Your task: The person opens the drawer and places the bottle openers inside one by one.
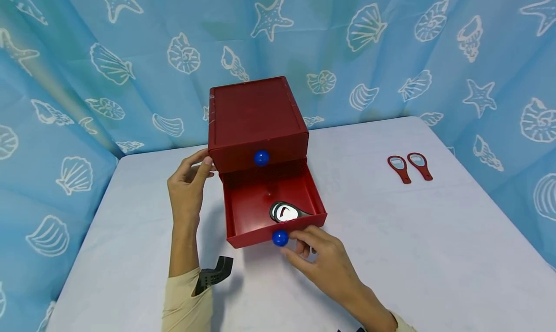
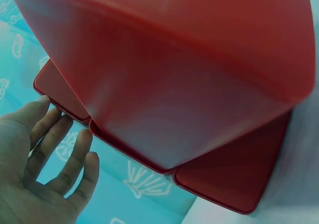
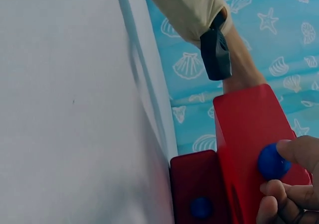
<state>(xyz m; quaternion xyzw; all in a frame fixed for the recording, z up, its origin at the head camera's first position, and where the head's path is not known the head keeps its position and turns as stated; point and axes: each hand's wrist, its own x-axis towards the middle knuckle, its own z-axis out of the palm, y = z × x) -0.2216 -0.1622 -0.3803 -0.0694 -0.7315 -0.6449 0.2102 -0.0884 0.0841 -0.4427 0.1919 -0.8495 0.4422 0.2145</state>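
With its fingers apart, the left hand (image 1: 187, 183) flanks the boxy dark-red cabinet (image 1: 256, 112) while the right hand (image 1: 323, 255), clamping indeterminable, meets the extended red rectangular drawer (image 1: 247, 206) at its round blue knob (image 1: 280, 238); drawer sliding appears in hand, next requiring straight guidance.

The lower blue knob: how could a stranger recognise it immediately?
On the white table stands a red cabinet. Its lower drawer is pulled out, with this blue knob on its front. Unlike the upper knob, it has the right hand at it.
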